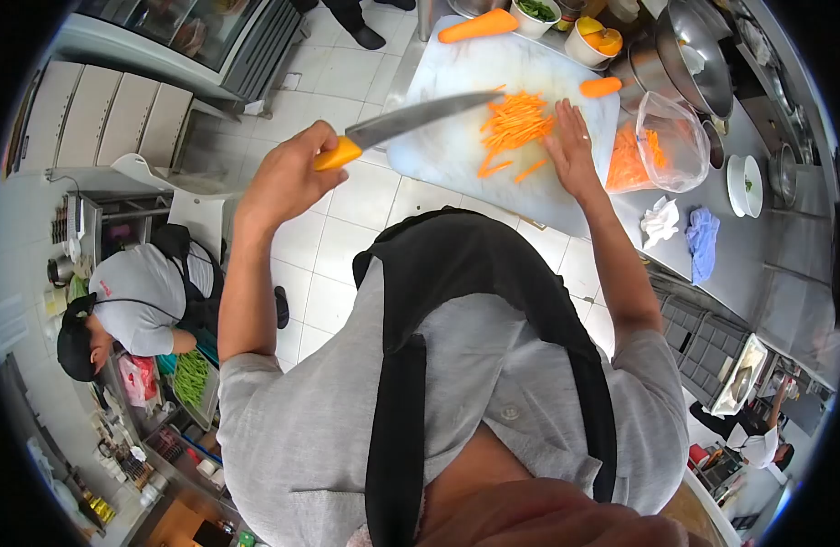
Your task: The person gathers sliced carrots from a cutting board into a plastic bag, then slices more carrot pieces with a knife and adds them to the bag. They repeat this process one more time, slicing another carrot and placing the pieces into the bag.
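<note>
My left hand [292, 173] is wrapped round the yellow handle of a large knife [420, 118], held beside the board with its blade reaching over it. My right hand [573, 150] lies at the right side of a pile of orange shreds [515, 120], fingers stretched out and touching the pile's edge. The pile sits on a white cutting board [438, 77], with a few loose strips below it. A peeled carrot [479, 25] lies at the board's top edge, and a shorter carrot piece [600, 87] is at its right edge.
Right of the board are a clear bag of orange shreds [631, 157], a metal bowl [711, 73], white bowls [744, 186], a white cloth [659, 221] and a blue cloth [702, 244]. A co-worker [146, 292] bends over green vegetables at left; another person [757, 442] is far right.
</note>
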Tool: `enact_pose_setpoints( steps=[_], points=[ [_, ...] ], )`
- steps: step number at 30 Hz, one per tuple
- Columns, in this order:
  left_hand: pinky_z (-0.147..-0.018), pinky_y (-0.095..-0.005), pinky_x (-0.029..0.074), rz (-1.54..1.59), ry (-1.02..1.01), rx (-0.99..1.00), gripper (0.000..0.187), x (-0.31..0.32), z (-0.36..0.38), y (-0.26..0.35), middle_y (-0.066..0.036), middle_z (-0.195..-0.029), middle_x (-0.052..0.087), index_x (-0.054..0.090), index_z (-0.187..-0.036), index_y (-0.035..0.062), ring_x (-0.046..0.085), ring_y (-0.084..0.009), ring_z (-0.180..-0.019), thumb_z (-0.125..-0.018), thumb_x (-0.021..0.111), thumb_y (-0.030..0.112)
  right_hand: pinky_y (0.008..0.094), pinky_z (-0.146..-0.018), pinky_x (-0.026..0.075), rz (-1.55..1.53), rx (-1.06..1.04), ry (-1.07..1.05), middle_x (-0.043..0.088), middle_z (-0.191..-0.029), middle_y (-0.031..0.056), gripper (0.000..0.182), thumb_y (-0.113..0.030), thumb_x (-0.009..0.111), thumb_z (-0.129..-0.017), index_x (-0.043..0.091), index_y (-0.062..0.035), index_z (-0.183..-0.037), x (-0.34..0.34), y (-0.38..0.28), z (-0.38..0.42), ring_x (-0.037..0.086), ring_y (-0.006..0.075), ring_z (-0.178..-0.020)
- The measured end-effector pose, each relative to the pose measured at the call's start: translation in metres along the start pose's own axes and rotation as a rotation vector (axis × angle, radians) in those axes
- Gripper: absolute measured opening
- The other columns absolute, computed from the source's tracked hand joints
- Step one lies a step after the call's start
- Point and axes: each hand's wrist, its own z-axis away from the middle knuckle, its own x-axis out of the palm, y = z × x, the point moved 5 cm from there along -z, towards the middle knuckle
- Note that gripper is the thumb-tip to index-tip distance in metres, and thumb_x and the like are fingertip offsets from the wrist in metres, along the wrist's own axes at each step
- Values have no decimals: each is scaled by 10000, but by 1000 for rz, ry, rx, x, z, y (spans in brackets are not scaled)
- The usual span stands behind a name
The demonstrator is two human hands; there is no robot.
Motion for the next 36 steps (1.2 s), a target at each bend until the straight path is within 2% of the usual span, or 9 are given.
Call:
enact_pose_setpoints(
  steps=[3,7,13,15,16,19,22,26,36],
  points=[
    [-800,-448,508,141,196,-9,355,40,-45,-12,-177,-1004,673,553,-1033,59,652,-379,-950,-779,782,157,433,-1202,212,-177,-9,156,323,-1580,211,664,-411,529,-1006,340,-43,-1525,-14,-2,-35,267,383,-1473],
    [-798,-447,518,153,285,51,329,102,-102,-11,-188,-1050,667,560,-1018,42,649,-382,-940,-790,765,161,411,-1173,285,-448,59,5,456,-1482,233,599,-390,518,-1015,415,-26,-1480,-15,-40,-24,404,369,-1396],
    [-924,-454,483,-77,297,88,337,135,-131,17,-172,-1098,656,602,-1056,25,616,-369,-1060,-823,755,215,357,-1118,351,-525,266,346,568,-1375,179,421,-261,547,-1020,561,-12,-1360,-74,-47,31,506,284,-1312],
    [-986,-453,451,48,434,437,400,138,-128,51,-187,-1175,630,615,-1126,23,566,-380,-1154,-821,764,233,353,-1107,358,-603,299,405,592,-1342,163,397,-254,553,-1020,585,-5,-1328,-85,-41,49,521,265,-1289],
    [-1019,-443,438,115,176,454,507,154,-141,63,-202,-1253,590,609,-1227,31,542,-373,-1201,-832,756,312,349,-1097,366,-687,332,448,616,-1309,147,375,-247,558,-1020,609,2,-1296,-91,-37,60,537,247,-1266],
    [-1063,-470,378,44,166,517,639,183,-174,106,-202,-1332,524,582,-1317,52,458,-364,-1281,-860,692,485,353,-1080,382,-837,393,412,638,-1275,127,349,-240,563,-1019,633,9,-1254,-105,-26,73,552,232,-1239],
    [-1106,-477,311,-156,178,217,658,191,-182,142,-162,-1386,493,591,-1325,75,399,-345,-1352,-857,670,531,359,-1074,405,-722,287,378,638,-1268,130,328,-191,561,-1014,626,27,-1251,-140,-15,82,572,226,-1217],
    [-1094,-498,284,-256,234,183,632,218,-167,155,-150,-1408,462,601,-1314,92,370,-343,-1352,-866,654,534,348,-1075,398,-741,203,533,636,-1281,130,299,-111,574,-996,625,29,-1256,-189,12,105,571,215,-1217],
    [-761,-467,537,-287,276,315,280,234,-178,146,-124,-936,625,634,-1122,102,648,-317,-844,-866,625,215,332,-961,473,-450,511,706,651,-1218,125,420,-259,690,-951,630,26,-1254,-246,135,112,600,207,-1112]
  ],
)
